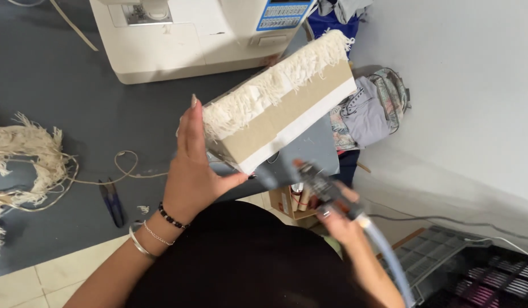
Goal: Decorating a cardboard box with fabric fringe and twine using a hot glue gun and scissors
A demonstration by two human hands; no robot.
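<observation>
My left hand [192, 165] grips the near end of a long cardboard block [298, 111] whose top is covered in cream fringe [264, 88]; it is held up off the dark grey table [58, 91] and points away to the right. My right hand [338, 219] holds a grey pneumatic tool [301, 177] with a pale blue hose [389, 259], its nose close to the block's lower near corner.
A white sewing machine [184, 34] stands at the table's far side. Loose cream fringe and cord [30, 165] lie at the left, with small blue thread snips [111, 202] nearby. Clothes [369, 108] lie piled by the wall at the right; a plastic organiser [446, 256] sits bottom right.
</observation>
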